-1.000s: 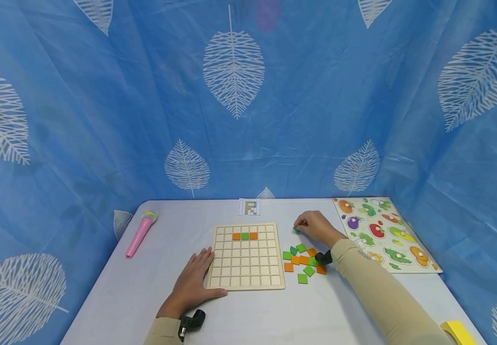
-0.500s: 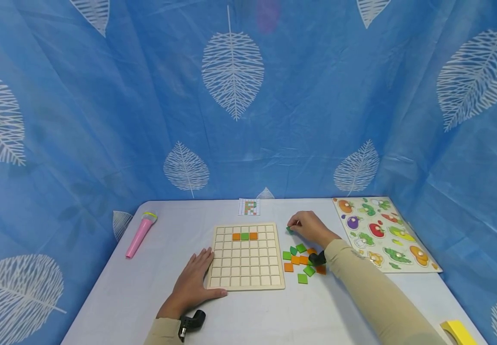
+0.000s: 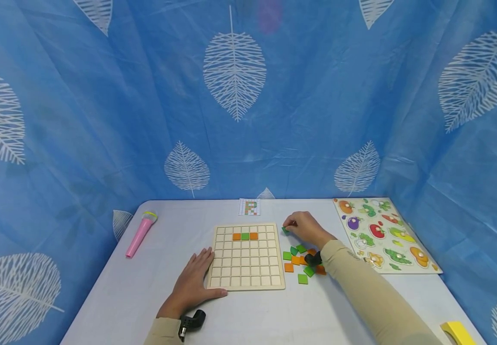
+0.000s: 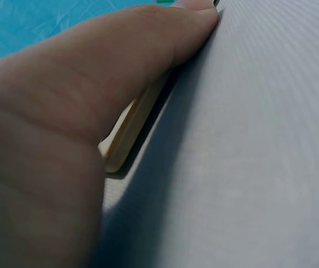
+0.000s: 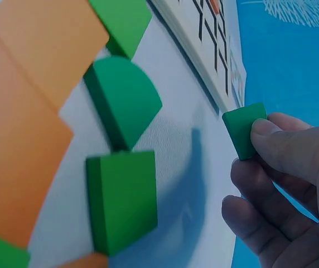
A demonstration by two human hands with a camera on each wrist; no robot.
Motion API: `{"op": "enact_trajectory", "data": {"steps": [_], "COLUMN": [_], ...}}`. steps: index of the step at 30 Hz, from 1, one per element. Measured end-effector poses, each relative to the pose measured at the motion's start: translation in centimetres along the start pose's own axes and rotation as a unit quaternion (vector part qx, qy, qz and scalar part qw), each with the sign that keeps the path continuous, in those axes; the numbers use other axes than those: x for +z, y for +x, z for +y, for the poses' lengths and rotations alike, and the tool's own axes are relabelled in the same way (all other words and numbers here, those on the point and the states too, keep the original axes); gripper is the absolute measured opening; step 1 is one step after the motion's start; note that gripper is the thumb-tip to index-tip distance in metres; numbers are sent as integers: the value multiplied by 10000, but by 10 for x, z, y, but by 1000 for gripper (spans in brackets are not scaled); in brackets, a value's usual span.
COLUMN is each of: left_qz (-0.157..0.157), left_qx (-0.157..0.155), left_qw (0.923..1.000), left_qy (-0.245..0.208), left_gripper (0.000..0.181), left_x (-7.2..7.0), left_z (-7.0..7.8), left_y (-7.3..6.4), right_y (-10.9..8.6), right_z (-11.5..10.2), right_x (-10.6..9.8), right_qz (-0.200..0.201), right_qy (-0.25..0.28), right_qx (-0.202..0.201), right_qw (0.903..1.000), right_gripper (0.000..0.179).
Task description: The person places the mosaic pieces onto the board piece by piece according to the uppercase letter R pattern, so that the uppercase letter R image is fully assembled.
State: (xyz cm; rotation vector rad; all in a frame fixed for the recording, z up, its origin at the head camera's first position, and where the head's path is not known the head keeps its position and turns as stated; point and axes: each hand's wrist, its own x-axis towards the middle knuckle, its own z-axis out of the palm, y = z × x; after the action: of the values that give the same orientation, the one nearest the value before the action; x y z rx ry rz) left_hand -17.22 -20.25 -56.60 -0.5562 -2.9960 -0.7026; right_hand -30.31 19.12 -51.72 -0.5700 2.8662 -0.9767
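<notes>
Between thumb and fingertips, my right hand (image 3: 310,227) pinches a small dark green tile (image 5: 240,125), just right of the upper corner of a wooden grid board (image 3: 246,271). Two orange tiles, with a green tile (image 3: 245,236) between them, sit in a row near the board's top. My left hand (image 3: 194,280) rests at the board's left edge, fingers extended, with its thumb (image 4: 131,44) along the lower-left corner. Under my right wrist lie several loose orange and green tiles, among them a green square (image 5: 129,195) and a dark green quarter-round tile (image 5: 129,95).
A small pattern card (image 3: 249,207) lies beyond the board. At the right is a vegetable peg puzzle (image 3: 382,235); a pink toy microphone (image 3: 141,235) lies at the left. A yellow block (image 3: 459,332) sits at the near right, and a blue leaf-print curtain (image 3: 274,143) hangs behind the table.
My right hand has moved left with the green tile, from above the loose pieces toward the board's upper right corner. My left hand has stayed in place.
</notes>
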Motion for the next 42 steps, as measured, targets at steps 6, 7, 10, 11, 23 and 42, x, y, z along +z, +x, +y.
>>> {"op": "enact_trajectory", "data": {"steps": [6,7,10,11,23,42], "left_qz": [-71,-93,-142,-136,-152,-171], "left_qx": [-55,-72,-129,-135,-186,-218], "left_qw": [10000,9999,9998,9998,9997,9996], "left_qy": [-32,-29,-17,-7,15,21], "left_gripper": [129,129,130,130,130,130], "left_x": [1,1,0,0,1,2], "left_z": [0,0,0,0,0,3], "left_y": [-1,-1,-1,-1,0,-1], "right_y": [0,1,3,4,10,17], "right_z": [-8,-10,-15,-16,-36,-58], "right_x": [5,6,9,11,29,46], "right_qz": [44,38,3,2,-60,-281], "right_qy": [109,112,150,133,277,266], "right_qx": [-131,-129,-94,-137,-130,217], "right_qw": [9998,9998,9998,9998,9995,9990], "right_gripper": [10,10,10,10,10,6]}}
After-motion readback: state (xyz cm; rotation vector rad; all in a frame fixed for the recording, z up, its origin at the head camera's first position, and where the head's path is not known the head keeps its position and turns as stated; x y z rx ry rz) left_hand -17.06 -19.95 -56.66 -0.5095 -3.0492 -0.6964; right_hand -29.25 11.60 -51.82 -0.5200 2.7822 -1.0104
